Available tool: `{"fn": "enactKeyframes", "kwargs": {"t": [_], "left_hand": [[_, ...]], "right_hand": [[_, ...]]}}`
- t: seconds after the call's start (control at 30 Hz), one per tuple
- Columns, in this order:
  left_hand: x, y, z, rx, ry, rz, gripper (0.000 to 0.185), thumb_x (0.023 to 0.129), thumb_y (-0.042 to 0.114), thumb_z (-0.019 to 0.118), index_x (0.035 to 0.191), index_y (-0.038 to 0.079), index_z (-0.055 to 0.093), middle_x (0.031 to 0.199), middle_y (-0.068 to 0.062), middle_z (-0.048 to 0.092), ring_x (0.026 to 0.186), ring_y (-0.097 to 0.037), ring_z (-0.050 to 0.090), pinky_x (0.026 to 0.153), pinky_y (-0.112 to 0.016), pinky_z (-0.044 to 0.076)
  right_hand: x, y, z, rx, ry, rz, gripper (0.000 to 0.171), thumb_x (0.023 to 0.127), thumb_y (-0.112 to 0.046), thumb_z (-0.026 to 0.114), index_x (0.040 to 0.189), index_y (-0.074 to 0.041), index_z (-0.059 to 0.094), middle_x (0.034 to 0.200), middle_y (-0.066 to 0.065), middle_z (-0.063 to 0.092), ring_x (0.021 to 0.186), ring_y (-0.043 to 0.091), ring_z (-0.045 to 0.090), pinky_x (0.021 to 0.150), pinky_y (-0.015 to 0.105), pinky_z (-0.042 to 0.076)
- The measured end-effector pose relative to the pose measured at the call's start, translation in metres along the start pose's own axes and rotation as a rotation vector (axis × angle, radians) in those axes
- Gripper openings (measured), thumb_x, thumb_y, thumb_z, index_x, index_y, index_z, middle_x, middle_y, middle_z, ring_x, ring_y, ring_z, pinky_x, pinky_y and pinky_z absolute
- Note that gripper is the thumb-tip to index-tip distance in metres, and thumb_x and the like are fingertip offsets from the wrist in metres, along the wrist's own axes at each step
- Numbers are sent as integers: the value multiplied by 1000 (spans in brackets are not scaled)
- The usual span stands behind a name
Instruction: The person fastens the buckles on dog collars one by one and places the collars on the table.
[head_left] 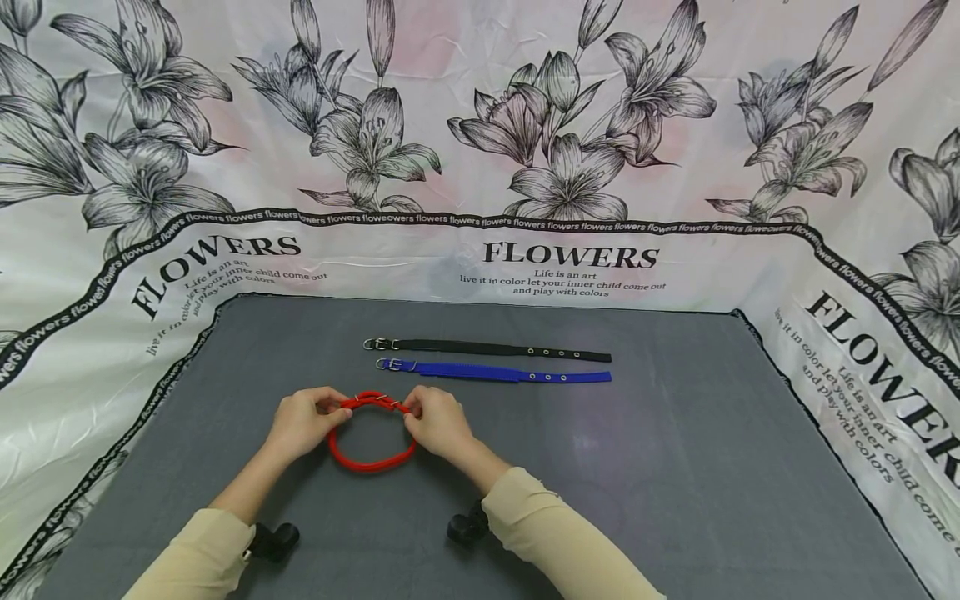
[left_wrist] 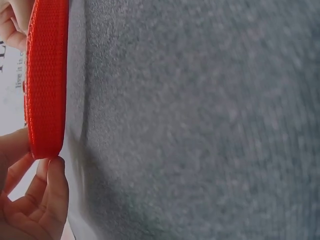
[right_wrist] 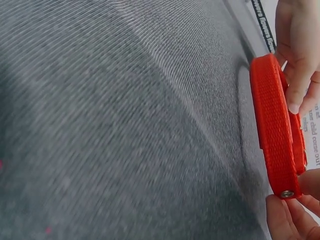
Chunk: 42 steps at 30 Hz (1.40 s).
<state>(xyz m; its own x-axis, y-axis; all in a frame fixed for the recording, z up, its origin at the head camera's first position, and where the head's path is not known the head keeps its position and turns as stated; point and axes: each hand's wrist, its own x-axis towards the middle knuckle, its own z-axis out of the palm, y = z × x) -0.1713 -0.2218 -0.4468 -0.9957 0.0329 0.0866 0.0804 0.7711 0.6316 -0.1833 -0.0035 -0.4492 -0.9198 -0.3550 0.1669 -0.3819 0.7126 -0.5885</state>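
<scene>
A red collar (head_left: 372,467) forms a closed loop in front of the person, its buckle side facing away at the top of the ring. The left hand (head_left: 302,422) pinches the loop at its upper left between thumb and fingers. At the upper right, beside the buckle, the right hand (head_left: 438,419) pinches the strap. In the left wrist view the woven red collar (left_wrist: 47,85) stands on edge with fingertips at its lower end. A metal eyelet shows near the right fingers on the collar (right_wrist: 272,125) in the right wrist view.
Beyond the hands, a black collar (head_left: 465,347) and a blue collar (head_left: 472,372) lie straight, side by side, buckles to the left. Grey cloth (head_left: 675,467) covers the table. A white flower-printed sheet (head_left: 420,250) surrounds it at the back and sides.
</scene>
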Motion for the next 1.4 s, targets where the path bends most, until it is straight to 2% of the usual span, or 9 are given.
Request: {"fn": "enactKeyframes", "kwargs": {"t": [0.43,0.8,0.93,1.13,1.4], "left_hand": [[-2,-7,-2,31,-21,-31,17,80,17,72,94,7,70,67,2,62,51,-12,46,47,-25,34],[-2,-7,0,45,-55,-51,23,80,20,71,98,6,68,68,3,61,53,-12,47,48,-25,34],[-1,-8,-1,48,-72,-48,27,80,21,71,101,5,67,71,1,63,55,-11,48,50,-26,36],[1,-6,-9,50,-73,-44,28,81,22,69,102,4,66,82,-5,66,61,-12,53,53,-27,40],[10,7,-23,61,-65,-54,29,84,23,67,105,4,64,91,-10,66,70,-16,60,54,-28,43]], "right_hand": [[3,-7,11,-59,-19,61,8,81,-15,69,89,-14,66,71,-5,56,60,6,48,54,19,37],[1,-7,12,-53,-31,50,8,83,-16,67,90,-13,66,72,-2,57,60,7,49,54,19,38],[2,-5,8,-40,-26,37,9,84,-16,66,91,-13,66,73,-1,58,58,6,47,52,18,37],[5,7,-3,-23,-9,-44,8,85,-17,65,92,-13,66,74,-2,58,61,6,48,53,17,38],[11,30,-22,-18,29,-74,6,87,-18,63,91,-14,66,78,-2,58,69,8,52,60,18,42]]}}
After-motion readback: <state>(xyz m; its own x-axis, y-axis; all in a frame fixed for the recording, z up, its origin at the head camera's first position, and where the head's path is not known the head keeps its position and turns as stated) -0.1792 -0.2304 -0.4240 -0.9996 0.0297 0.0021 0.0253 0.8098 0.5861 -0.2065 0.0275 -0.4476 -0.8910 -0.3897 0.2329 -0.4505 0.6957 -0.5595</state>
